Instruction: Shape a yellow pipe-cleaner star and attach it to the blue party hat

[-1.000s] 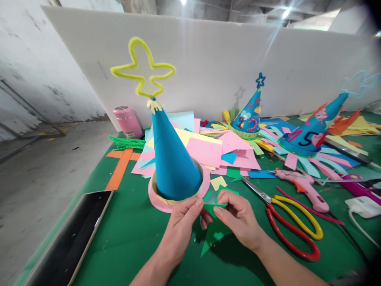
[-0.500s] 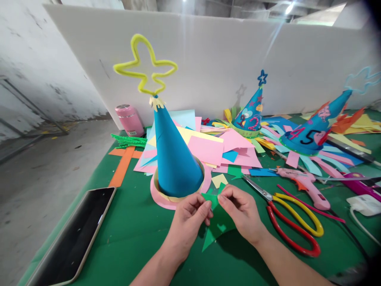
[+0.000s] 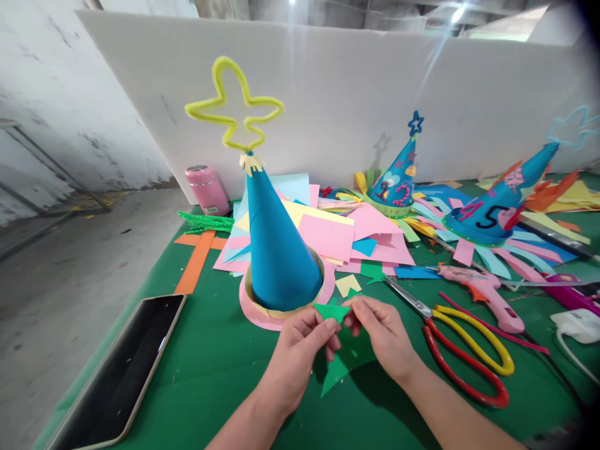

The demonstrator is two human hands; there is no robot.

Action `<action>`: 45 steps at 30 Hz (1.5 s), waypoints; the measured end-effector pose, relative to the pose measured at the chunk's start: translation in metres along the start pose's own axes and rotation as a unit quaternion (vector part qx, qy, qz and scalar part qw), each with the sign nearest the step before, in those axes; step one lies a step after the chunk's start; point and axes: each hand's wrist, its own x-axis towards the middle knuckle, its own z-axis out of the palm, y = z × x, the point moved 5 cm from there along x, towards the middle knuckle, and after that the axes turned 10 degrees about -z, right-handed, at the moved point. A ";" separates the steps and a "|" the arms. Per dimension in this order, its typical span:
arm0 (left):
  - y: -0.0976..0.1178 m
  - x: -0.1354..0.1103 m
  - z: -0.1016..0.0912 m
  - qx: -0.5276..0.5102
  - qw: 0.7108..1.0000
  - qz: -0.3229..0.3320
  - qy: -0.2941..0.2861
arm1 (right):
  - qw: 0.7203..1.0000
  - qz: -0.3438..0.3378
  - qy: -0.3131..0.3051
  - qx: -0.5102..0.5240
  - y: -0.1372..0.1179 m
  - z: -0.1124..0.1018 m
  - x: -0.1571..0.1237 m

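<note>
Both my hands pinch a piece of green paper (image 3: 344, 356) just above the green table (image 3: 210, 369). My left hand (image 3: 300, 353) grips its left side with thumb and fingers closed. My right hand (image 3: 382, 334) pinches its top right edge. A small green point of the paper (image 3: 332, 310) sticks up between my fingertips. Right behind my hands stands a blue cone hat (image 3: 279, 250) with a pink brim and a yellow pipe-cleaner star (image 3: 232, 106) on top.
Red-and-yellow scissors (image 3: 462, 350) lie right of my right hand, a pink glue gun (image 3: 482, 290) beyond them. A tablet (image 3: 119, 369) lies at the left edge. Coloured paper sheets (image 3: 356, 234), two decorated hats (image 3: 396, 181) (image 3: 499, 203), a pink bottle (image 3: 206, 190) and a white board (image 3: 375, 87) stand behind.
My hands have turned and folded the green paper between them, so a small point now sticks up at the fingertips. The view has shifted slightly.
</note>
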 end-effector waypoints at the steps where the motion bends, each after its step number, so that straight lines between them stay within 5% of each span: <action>1: 0.000 0.000 0.000 -0.019 1.000 -0.004 -0.005 | 1.000 -0.007 -0.003 0.013 -0.001 0.000 0.000; 9: 0.000 0.001 0.002 -0.108 0.993 -0.014 -0.039 | 0.993 -0.004 -0.063 0.097 -0.005 0.010 -0.002; 14: -0.002 0.001 0.000 -0.025 0.999 0.006 -0.039 | 0.987 -0.010 -0.072 0.142 -0.005 0.012 -0.002; 30: 0.004 -0.003 0.002 0.103 0.992 0.063 -0.036 | 0.996 -0.069 -0.058 -0.003 -0.010 0.005 -0.002; 33: 0.008 -0.006 0.006 0.209 0.970 0.124 -0.003 | 0.996 -0.063 -0.019 -0.060 -0.008 0.001 0.000; 39: 0.010 -0.012 0.002 0.371 0.880 0.246 0.164 | 0.990 -0.082 0.011 -0.111 -0.010 0.002 0.000; 45: 0.008 -0.016 -0.001 0.361 0.885 0.253 0.152 | 0.987 -0.094 0.007 -0.132 -0.016 0.005 -0.001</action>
